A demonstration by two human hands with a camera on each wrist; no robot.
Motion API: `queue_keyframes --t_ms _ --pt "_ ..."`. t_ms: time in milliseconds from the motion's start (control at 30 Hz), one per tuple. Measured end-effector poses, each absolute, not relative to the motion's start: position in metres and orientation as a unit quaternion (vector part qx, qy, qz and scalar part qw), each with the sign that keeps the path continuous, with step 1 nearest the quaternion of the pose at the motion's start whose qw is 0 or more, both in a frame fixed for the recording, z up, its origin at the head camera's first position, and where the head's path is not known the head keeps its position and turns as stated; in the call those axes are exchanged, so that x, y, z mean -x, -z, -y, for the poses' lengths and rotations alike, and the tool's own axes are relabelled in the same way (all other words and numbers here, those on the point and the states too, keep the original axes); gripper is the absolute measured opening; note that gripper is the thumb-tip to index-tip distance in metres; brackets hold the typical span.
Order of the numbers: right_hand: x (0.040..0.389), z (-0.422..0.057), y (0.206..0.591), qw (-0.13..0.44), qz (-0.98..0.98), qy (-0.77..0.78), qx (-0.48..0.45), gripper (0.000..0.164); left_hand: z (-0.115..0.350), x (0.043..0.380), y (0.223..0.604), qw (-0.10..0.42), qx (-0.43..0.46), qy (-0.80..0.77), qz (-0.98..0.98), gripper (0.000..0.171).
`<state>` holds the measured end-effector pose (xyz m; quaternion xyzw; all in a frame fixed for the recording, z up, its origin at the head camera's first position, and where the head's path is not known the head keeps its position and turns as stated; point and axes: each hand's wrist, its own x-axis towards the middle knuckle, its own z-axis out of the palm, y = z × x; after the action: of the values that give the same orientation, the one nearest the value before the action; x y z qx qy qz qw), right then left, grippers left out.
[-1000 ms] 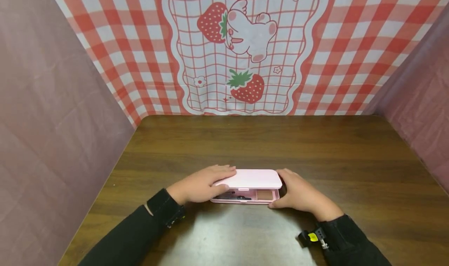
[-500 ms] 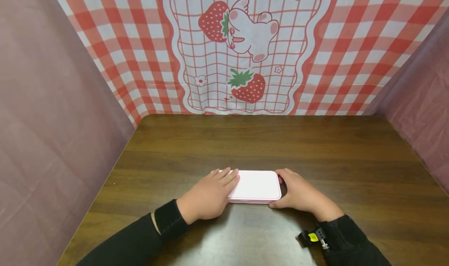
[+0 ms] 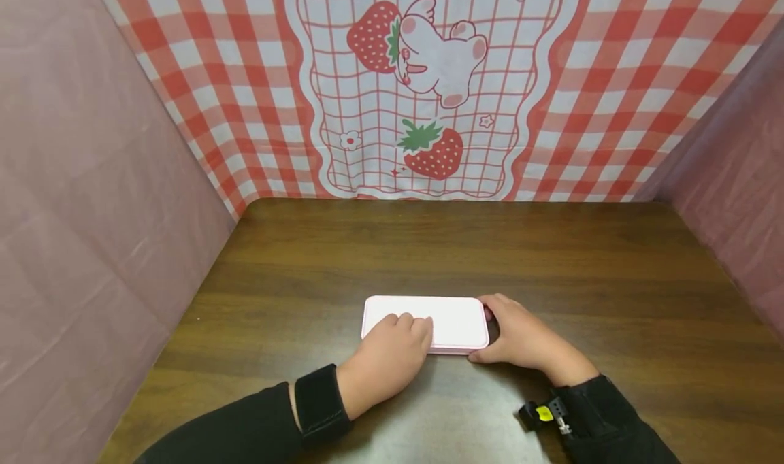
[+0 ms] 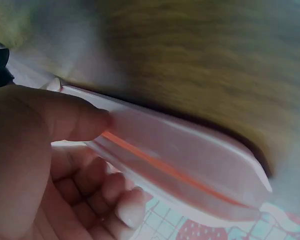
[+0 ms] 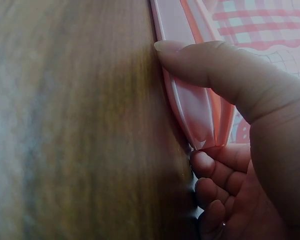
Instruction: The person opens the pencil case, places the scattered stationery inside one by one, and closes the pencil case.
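Observation:
A pink pencil case point(image 3: 462, 322) lies lengthwise before me, its pale lid down over the base. Over its front edge, left of the middle, my left hand point(image 3: 390, 362) has its fingers curled on the lid. In the left wrist view the left thumb point(image 4: 80, 117) presses the case's front side point(image 4: 190, 145), close to the orange-tinted seam under the lid. My right hand point(image 3: 523, 335) grips the right end, thumb at the front corner and fingers round the end. The right wrist view shows that thumb point(image 5: 205, 62) across the side wall point(image 5: 192, 107). The case's contents are hidden.
The case rests on a brown wood-grain table point(image 3: 294, 253). Behind the table hangs a red-and-white checked cloth point(image 3: 245, 76) with strawberries printed on it. Pinkish drapes point(image 3: 110, 178) flank both sides. A small black device with a yellow patch point(image 3: 539, 414) sits at the right wrist.
The lid of the pencil case has come down from partly raised to lowered, hiding the dark items inside. My left hand has slid right and toward me, its fingers now curled. The right hand stays.

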<state>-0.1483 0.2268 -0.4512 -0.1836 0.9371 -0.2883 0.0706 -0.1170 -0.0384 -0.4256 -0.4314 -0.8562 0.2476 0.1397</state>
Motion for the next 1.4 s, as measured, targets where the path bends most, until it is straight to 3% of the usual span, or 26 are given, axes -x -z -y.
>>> queue_keyframes --t_ms 533,1400 --pt "0.1498 -0.2258 0.4542 0.072 -0.937 0.291 0.182 0.092 0.0296 0.1260 0.4262 0.050 0.450 -0.200 0.869 0.043" --pt "0.1485 -0.2268 0.4502 0.081 -0.937 0.286 0.183 0.093 0.0283 0.1230 0.4323 0.059 0.442 -0.191 0.875 0.043"
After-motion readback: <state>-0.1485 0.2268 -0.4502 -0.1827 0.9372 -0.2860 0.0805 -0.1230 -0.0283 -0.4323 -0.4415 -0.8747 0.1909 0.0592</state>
